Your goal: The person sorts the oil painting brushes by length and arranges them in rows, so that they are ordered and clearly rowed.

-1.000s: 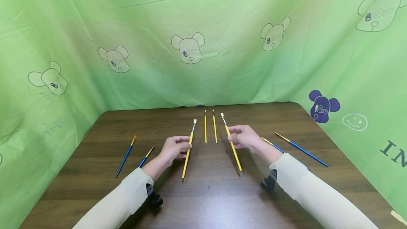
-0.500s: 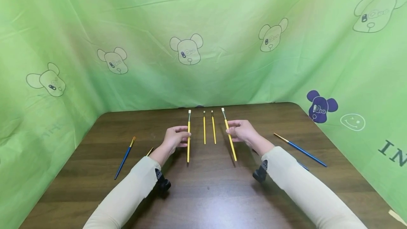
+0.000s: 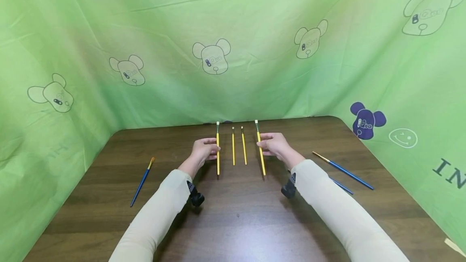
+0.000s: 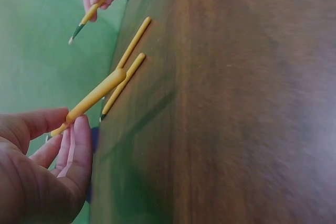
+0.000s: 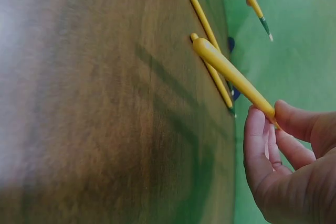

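Note:
My left hand [image 3: 202,151] pinches a yellow-handled paintbrush [image 3: 218,161] between thumb and fingers, its pale bristles pointing to the far edge. A similar yellow paintbrush [image 3: 262,161] is pinched in my right hand [image 3: 275,144], leaning slightly. Both brushes look raised above the table; shadows fall beneath them in the wrist views. Between the hands lie two smaller yellow paintbrushes, the left one [image 3: 234,148] and the right one [image 3: 244,148], side by side on the wood. In the left wrist view, the held brush's handle end [image 4: 102,93] points toward the camera and its bristles are mostly hidden.
A blue paintbrush [image 3: 142,183] lies at the left of the brown table [image 3: 233,229]. At the right lie two more blue paintbrushes, one [image 3: 347,172] in full view and one [image 3: 342,186] partly under the right sleeve. A green printed cloth [image 3: 255,84] hangs behind the table.
Both hands have moved toward the far edge with their yellow brushes. The left brush has turned from slanted to nearly straight. The left sleeve now covers a second blue brush at the left.

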Available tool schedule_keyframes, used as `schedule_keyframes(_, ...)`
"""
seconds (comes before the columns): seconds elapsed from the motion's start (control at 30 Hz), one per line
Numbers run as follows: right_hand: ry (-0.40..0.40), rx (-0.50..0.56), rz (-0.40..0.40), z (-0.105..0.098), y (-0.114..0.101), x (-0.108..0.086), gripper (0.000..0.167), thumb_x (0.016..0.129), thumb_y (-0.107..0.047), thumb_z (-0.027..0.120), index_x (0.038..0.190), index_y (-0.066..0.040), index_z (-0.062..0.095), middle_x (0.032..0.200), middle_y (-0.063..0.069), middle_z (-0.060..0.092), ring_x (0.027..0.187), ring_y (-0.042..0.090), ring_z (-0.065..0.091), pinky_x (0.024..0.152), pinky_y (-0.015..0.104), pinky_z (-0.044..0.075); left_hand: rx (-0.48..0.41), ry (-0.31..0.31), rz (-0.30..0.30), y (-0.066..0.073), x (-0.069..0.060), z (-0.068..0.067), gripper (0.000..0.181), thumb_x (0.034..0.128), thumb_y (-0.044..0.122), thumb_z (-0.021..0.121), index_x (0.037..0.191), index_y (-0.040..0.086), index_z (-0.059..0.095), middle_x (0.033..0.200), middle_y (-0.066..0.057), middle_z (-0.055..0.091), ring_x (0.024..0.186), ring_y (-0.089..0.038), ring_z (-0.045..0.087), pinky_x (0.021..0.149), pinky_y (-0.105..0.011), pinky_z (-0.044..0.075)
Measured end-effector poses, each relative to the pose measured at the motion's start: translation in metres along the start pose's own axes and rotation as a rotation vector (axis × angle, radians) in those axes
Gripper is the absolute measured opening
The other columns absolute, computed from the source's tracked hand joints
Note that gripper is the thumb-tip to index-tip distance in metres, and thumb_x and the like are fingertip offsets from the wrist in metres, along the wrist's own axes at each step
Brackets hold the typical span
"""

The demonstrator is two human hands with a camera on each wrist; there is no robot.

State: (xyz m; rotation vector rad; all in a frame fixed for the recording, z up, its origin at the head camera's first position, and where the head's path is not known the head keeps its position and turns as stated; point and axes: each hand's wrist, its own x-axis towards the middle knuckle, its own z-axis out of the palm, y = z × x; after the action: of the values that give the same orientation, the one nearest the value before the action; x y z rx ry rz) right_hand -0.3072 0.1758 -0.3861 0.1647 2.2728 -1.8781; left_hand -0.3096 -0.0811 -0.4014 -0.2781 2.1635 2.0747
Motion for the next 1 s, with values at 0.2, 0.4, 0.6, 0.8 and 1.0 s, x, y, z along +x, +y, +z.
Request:
schedule_keyframes(0.2, 0.046, 0.002, 0.021, 0.002, 0.004, 0.014, 0.049, 0.091, 0.002, 0.063, 0.138, 0.004, 0.049, 0.126, 0.026, 0.057, 0.111, 0.033, 0.058, 0.078, 0.030, 0.058, -0.002, 0.051, -0.006, 0.000, 0.011, 0.004, 0.040, 0.0847, -0.007, 0.068, 0.123, 0.002, 0.065, 0.103, -0.017, 0.069, 0.082, -0.020, 0.065, 0.060, -0.025, 0.058)
schedule_keyframes(0.4, 0.080, -0.002, 0.006, 0.002, 0.005, 0.024, 0.048, 0.090, 0.001, 0.065, 0.136, 0.003, 0.052, 0.124, 0.026, 0.059, 0.103, 0.027, 0.061, 0.077, 0.031, 0.058, 0.031, 0.092, -0.002, -0.002, 0.018, 0.005, 0.035, 0.0856, -0.005, 0.069, 0.120, 0.003, 0.067, 0.106, -0.017, 0.069, 0.088, -0.022, 0.066, 0.068, -0.030, 0.060)
schedule_keyframes(0.6, 0.111, 0.013, -0.007, 0.005, 0.006, 0.030, 0.044, 0.090, 0.001, 0.066, 0.133, 0.004, 0.055, 0.121, 0.024, 0.061, 0.096, 0.022, 0.063, 0.077, 0.031, 0.059, 0.051, 0.106, 0.007, -0.005, 0.022, 0.005, 0.032, 0.0852, -0.004, 0.070, 0.117, 0.002, 0.069, 0.102, -0.017, 0.070, 0.082, -0.020, 0.066, 0.066, -0.028, 0.059)
schedule_keyframes(0.8, 0.119, 0.009, 0.001, 0.009, 0.012, 0.039, 0.043, 0.090, 0.000, 0.067, 0.131, 0.004, 0.056, 0.117, 0.021, 0.064, 0.091, 0.018, 0.063, 0.075, 0.030, 0.059, 0.065, 0.120, 0.002, -0.008, 0.028, 0.005, 0.032, 0.0848, -0.004, 0.070, 0.116, 0.003, 0.070, 0.100, -0.016, 0.071, 0.084, -0.020, 0.067, 0.058, -0.023, 0.057)
schedule_keyframes(1.0, 0.128, 0.005, 0.012, 0.012, 0.016, 0.043, 0.041, 0.090, -0.001, 0.067, 0.130, 0.003, 0.058, 0.112, 0.018, 0.067, 0.080, 0.012, 0.063, 0.068, 0.025, 0.058, 0.045, 0.141, -0.014, -0.012, 0.032, 0.006, 0.032, 0.0844, -0.006, 0.070, 0.115, 0.002, 0.070, 0.099, -0.016, 0.071, 0.082, -0.019, 0.067, 0.054, -0.021, 0.056)
